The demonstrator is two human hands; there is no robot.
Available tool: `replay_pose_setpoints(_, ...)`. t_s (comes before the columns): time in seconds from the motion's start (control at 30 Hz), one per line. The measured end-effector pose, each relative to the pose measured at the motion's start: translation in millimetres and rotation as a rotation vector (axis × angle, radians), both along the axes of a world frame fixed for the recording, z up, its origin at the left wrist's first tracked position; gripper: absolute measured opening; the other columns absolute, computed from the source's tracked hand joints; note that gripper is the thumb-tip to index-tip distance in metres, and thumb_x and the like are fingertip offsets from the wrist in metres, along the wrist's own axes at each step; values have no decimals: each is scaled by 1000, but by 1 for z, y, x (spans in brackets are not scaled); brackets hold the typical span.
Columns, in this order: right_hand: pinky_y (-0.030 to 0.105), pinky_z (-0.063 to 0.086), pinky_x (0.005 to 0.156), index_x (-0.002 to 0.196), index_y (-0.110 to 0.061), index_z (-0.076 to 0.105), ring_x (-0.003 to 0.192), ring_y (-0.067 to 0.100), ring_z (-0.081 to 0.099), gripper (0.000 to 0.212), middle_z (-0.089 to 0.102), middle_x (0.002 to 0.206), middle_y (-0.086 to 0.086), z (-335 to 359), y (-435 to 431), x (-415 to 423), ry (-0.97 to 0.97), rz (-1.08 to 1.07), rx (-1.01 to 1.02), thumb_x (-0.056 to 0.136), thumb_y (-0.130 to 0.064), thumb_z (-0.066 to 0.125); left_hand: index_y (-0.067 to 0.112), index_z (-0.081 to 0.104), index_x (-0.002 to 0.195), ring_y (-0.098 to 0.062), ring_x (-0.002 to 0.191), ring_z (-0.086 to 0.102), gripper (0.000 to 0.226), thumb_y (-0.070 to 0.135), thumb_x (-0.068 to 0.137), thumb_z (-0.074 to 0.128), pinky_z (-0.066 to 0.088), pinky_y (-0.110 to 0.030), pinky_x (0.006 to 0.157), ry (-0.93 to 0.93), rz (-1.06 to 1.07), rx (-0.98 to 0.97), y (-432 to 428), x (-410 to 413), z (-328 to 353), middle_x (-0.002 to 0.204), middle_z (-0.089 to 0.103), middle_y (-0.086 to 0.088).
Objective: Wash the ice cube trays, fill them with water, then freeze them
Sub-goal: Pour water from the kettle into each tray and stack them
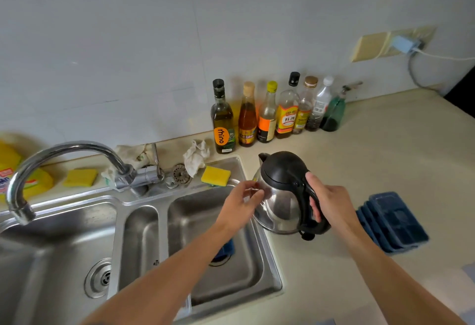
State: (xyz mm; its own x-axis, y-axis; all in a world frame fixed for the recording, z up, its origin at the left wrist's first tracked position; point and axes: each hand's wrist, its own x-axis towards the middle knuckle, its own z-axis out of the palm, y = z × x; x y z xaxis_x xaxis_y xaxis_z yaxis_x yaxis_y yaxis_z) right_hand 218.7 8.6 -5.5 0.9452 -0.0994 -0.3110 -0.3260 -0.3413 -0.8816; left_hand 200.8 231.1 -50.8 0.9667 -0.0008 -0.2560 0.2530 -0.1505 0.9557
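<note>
A steel kettle with a black lid and handle stands on the counter just right of the sink. My right hand grips its black handle. My left hand touches the kettle's steel side with relaxed fingers. A stack of dark blue ice cube trays lies on the counter to the right of the kettle. Something blue lies in the right basin, mostly hidden under my left forearm.
A steel double sink fills the left, with a curved tap over the left basin. Yellow sponges and rags lie along its back rim. Several bottles stand by the wall. A cable hangs from the socket.
</note>
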Motion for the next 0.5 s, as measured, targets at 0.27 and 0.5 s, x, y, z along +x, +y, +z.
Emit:
replay_pose_setpoints(0.27,18,47,44,50,-13,59,44,19,54,64,58,48,7,-20,4,54,-21,-72,46,94,-61,56,19,60,119,-11,117,60,21,21,98,64,51,-25,97,-65,-111,88,-7,71,-2,120,66,-1)
replay_pose_setpoints(0.5,23,49,55,53,-14,60,48,14,58,63,62,53,7,-31,3,79,-33,-92,2,93,-62,55,24,54,117,-10,116,58,22,23,98,65,43,-13,83,-54,-44,92,-17,99,-5,122,64,1)
